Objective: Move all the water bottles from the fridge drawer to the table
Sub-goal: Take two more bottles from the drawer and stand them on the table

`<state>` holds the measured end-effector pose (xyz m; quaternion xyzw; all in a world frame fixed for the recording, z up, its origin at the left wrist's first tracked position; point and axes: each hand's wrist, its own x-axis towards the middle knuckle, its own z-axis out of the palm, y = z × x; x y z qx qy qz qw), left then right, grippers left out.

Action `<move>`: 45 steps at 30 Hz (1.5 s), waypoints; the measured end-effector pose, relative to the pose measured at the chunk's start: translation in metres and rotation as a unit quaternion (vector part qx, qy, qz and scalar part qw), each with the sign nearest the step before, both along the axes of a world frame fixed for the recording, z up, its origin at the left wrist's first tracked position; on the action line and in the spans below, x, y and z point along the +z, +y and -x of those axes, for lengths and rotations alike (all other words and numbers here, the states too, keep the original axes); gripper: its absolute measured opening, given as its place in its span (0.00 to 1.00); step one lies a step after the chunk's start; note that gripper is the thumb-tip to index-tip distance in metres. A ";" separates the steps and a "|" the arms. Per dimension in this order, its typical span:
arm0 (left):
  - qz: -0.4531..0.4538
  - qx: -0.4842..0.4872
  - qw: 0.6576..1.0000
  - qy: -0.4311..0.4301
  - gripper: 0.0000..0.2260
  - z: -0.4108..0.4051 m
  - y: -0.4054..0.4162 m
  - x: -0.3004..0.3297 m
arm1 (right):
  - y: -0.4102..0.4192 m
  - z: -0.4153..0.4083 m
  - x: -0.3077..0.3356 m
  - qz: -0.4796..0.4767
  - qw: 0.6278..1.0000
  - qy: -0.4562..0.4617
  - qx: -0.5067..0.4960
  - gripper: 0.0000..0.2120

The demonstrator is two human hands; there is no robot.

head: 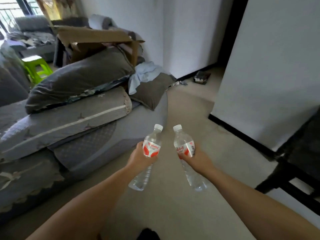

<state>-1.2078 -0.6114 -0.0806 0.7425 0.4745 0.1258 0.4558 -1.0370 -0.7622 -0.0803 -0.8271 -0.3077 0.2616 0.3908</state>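
Two clear water bottles with white caps and red-and-white labels are held out in front of me above the floor. My left hand (138,157) grips the left water bottle (152,142) around its label, cap tilted up and to the right. My right hand (199,158) grips the right water bottle (184,144) at its middle, cap tilted up and to the left. Both bottles' lower halves stick out below the hands. Neither the fridge drawer nor the table's top is in view.
A grey sofa (86,144) piled with cushions and a cardboard box (97,42) fills the left. A white wall corner (259,84) stands at right, with a dark chair (297,163) beside it. Beige floor (187,104) runs ahead. A green stool (36,66) sits far left.
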 end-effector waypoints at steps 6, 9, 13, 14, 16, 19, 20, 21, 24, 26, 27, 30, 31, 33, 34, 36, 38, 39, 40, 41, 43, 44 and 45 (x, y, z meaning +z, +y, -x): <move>0.000 -0.092 0.996 0.005 0.25 -0.113 0.046 -0.009 | 0.030 -0.091 -0.011 0.017 0.998 -0.013 -0.064 0.26; 0.015 -0.153 0.988 0.009 0.31 -0.182 0.086 -0.012 | 0.060 -0.144 -0.013 0.029 0.995 -0.024 -0.096 0.27; -0.006 -0.210 0.978 -0.008 0.27 -0.277 0.133 -0.004 | 0.097 -0.219 -0.010 0.009 0.986 -0.016 -0.167 0.27; -0.005 -0.221 0.975 -0.009 0.28 -0.296 0.141 0.003 | 0.103 -0.236 -0.008 0.004 0.983 -0.014 -0.181 0.27; -0.015 -0.247 0.969 -0.010 0.28 -0.337 0.159 0.011 | 0.115 -0.264 -0.002 0.002 0.977 -0.013 -0.213 0.27; -0.002 -0.298 0.954 -0.024 0.28 -0.405 0.181 0.016 | 0.125 -0.306 0.003 -0.011 0.962 -0.009 -0.273 0.29; 0.002 -0.308 0.951 -0.027 0.28 -0.420 0.182 0.018 | 0.125 -0.316 0.002 -0.014 0.959 -0.009 -0.285 0.29; 0.002 -0.321 0.947 -0.026 0.27 -0.436 0.182 0.019 | 0.124 -0.327 0.002 -0.011 0.955 -0.005 -0.296 0.28; 0.032 -0.362 0.931 -0.027 0.25 -0.488 0.179 0.014 | 0.120 -0.364 -0.002 -0.006 0.945 0.007 -0.328 0.27; 0.042 -0.391 0.919 -0.024 0.25 -0.523 0.173 0.009 | 0.115 -0.389 -0.005 -0.001 0.937 0.015 -0.348 0.28; 0.041 -0.407 0.912 -0.024 0.25 -0.546 0.168 0.006 | 0.111 -0.405 -0.006 0.004 0.933 0.016 -0.360 0.29; 0.036 -0.449 0.892 -0.014 0.29 -0.603 0.156 0.000 | 0.099 -0.449 -0.011 0.013 0.923 0.016 -0.385 0.33; 0.030 -0.458 0.888 -0.008 0.31 -0.619 0.153 -0.001 | 0.094 -0.461 -0.010 0.019 0.920 0.015 -0.392 0.33; 0.017 -0.480 0.877 -0.005 0.33 -0.664 0.143 -0.002 | 0.082 -0.499 -0.011 0.020 0.911 0.010 -0.412 0.34; 0.010 -0.492 0.871 -0.006 0.33 -0.689 0.136 0.000 | 0.074 -0.520 -0.011 0.018 0.906 0.006 -0.422 0.35; -0.005 -0.514 0.858 -0.005 0.32 -0.734 0.123 0.006 | 0.058 -0.555 -0.003 0.019 0.901 -0.003 -0.434 0.36; -0.018 -0.531 0.847 -0.002 0.33 -0.781 0.106 0.015 | 0.038 -0.588 0.007 0.017 0.892 -0.007 -0.452 0.34; -0.022 -0.534 0.845 -0.002 0.33 -0.796 0.100 0.019 | 0.030 -0.599 0.011 0.012 0.888 -0.006 -0.459 0.33; -0.023 -0.541 0.841 -0.006 0.34 -0.817 0.091 0.021 | 0.019 -0.613 0.014 0.009 0.883 -0.004 -0.470 0.32; -0.020 -0.545 0.838 -0.008 0.34 -0.833 0.082 0.023 | 0.010 -0.622 0.017 0.008 0.879 0.002 -0.477 0.32; -0.014 -0.558 0.829 -0.008 0.34 -0.864 0.061 0.024 | -0.010 -0.640 0.018 0.017 0.869 0.006 -0.495 0.32; -0.014 -0.567 0.823 -0.004 0.34 -0.876 0.051 0.023 | -0.019 -0.646 0.016 0.022 0.861 0.008 -0.507 0.33; -0.014 -0.585 0.811 0.000 0.34 -0.892 0.035 0.023 | -0.032 -0.654 0.013 0.023 0.849 0.013 -0.528 0.32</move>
